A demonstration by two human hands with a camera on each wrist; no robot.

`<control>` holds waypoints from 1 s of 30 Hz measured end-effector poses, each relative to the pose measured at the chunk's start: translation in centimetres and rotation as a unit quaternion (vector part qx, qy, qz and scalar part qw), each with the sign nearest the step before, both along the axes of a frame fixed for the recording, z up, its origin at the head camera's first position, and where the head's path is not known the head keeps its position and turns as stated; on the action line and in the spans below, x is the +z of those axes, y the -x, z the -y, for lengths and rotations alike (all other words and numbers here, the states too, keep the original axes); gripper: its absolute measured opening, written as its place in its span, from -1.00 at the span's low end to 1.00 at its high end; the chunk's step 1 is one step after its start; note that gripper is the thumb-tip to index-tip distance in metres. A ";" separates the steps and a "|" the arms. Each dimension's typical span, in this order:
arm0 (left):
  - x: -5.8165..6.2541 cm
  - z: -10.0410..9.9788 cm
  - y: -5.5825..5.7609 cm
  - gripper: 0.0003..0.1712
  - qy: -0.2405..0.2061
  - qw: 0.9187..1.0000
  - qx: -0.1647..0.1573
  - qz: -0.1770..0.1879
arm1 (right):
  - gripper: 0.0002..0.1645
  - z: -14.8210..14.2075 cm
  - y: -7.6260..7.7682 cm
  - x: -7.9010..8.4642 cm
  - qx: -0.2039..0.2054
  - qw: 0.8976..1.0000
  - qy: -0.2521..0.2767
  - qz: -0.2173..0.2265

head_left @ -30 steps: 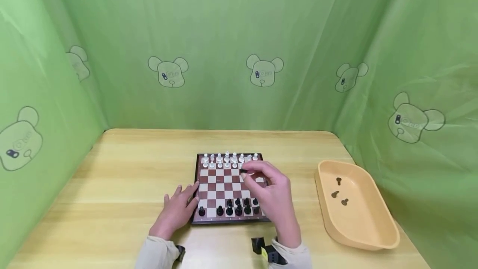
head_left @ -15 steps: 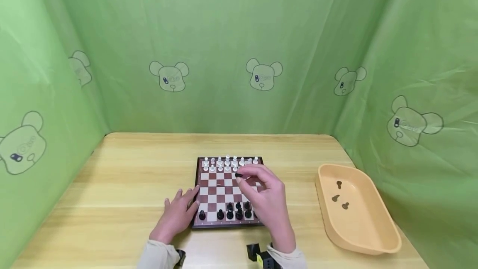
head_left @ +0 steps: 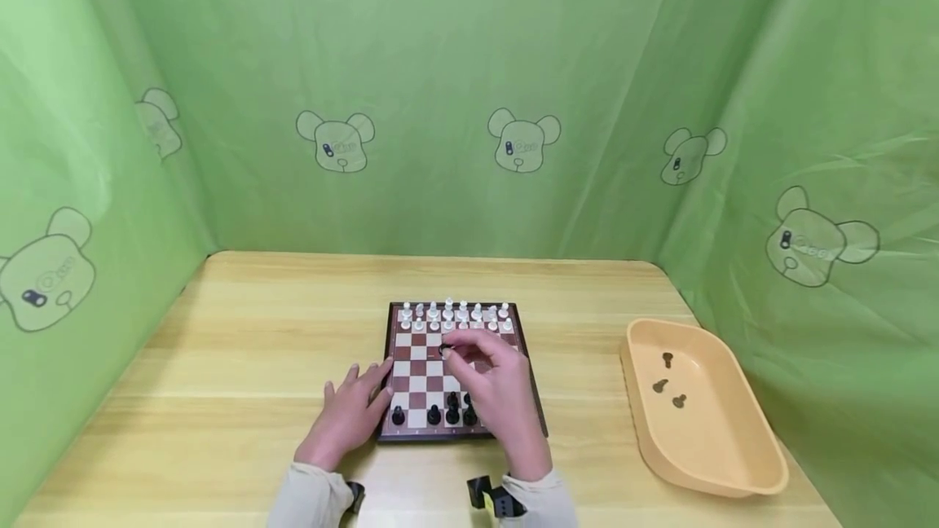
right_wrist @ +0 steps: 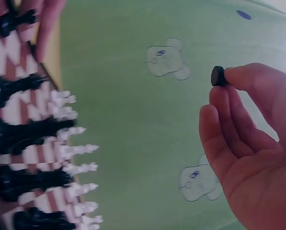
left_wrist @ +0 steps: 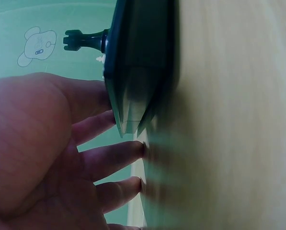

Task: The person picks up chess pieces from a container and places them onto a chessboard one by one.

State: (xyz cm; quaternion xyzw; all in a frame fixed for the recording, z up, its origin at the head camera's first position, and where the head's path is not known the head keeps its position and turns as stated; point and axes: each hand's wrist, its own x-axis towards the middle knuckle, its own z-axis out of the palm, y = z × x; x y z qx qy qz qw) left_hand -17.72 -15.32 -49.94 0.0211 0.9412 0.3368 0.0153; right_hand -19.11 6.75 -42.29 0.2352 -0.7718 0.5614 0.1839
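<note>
Over the middle of the chessboard (head_left: 399, 382), my right hand (head_left: 493, 389) pinches a black chess piece (right_wrist: 218, 75) between thumb and fingertips. Its round base faces the right wrist camera; the rest is hidden by the fingers, so I cannot tell its rank. My left hand (head_left: 345, 418) lies at the board's left edge with fingers spread, thumb and index at the edge and other fingertips on the table. A black rook (left_wrist: 85, 40) stands on the near left corner square. Several black pieces, among them a pawn (head_left: 434, 415), stand along the near side, some hidden behind my right hand.
Two rows of white chess pieces (head_left: 449, 310) line the far side of the board. To the right, an orange tray (head_left: 722, 446) holds 3 dark chess pieces (head_left: 679, 402) lying down. Green curtains (head_left: 440, 186) enclose the wooden table (head_left: 279, 308).
My right hand has moved left across the board with the black chess piece, uncovering white pieces at the far right. The left hand has stayed at the board's edge.
</note>
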 end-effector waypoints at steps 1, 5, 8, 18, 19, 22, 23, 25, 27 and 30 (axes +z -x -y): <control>0.0 0.0 0.0 -0.39 0.000 1.000 0.000 0.000 | -0.74 0.1 0.2 -0.3 -0.002 1.000 -0.011 0.007; 0.0 0.1 0.1 -0.39 0.000 1.000 0.000 0.001 | -0.76 0.5 0.7 -1.5 -0.008 0.997 -0.065 0.045; 0.0 0.0 0.1 -0.39 -0.001 1.000 0.001 0.003 | -0.77 0.7 1.0 -2.0 -0.006 0.991 -0.107 0.076; 0.0 0.1 0.2 -0.38 0.001 1.000 -0.001 0.009 | -0.82 0.4 2.6 -3.1 0.031 0.967 -0.221 0.124; 0.0 0.1 0.2 -0.38 0.001 1.000 -0.001 0.010 | -0.83 0.4 2.7 -3.1 0.038 0.964 -0.231 0.129; 0.1 0.1 0.1 -0.39 0.001 1.000 -0.003 0.010 | -0.83 0.4 2.9 -3.3 0.061 0.952 -0.260 0.149; 0.1 0.1 0.1 -0.39 0.001 1.000 -0.003 0.011 | -0.83 0.4 3.0 -3.3 0.068 0.948 -0.269 0.154; 0.2 0.1 0.1 -0.39 0.000 1.000 -0.003 0.010 | -0.83 0.5 3.2 -3.3 0.084 0.942 -0.283 0.160; 0.3 0.1 0.0 -0.40 0.000 1.000 -0.003 0.009 | -0.83 0.6 3.3 -3.3 0.093 0.938 -0.291 0.164; 0.4 0.2 -0.1 -0.41 0.001 1.000 -0.003 0.009 | -0.85 0.8 3.4 -3.0 0.097 0.935 -0.302 0.161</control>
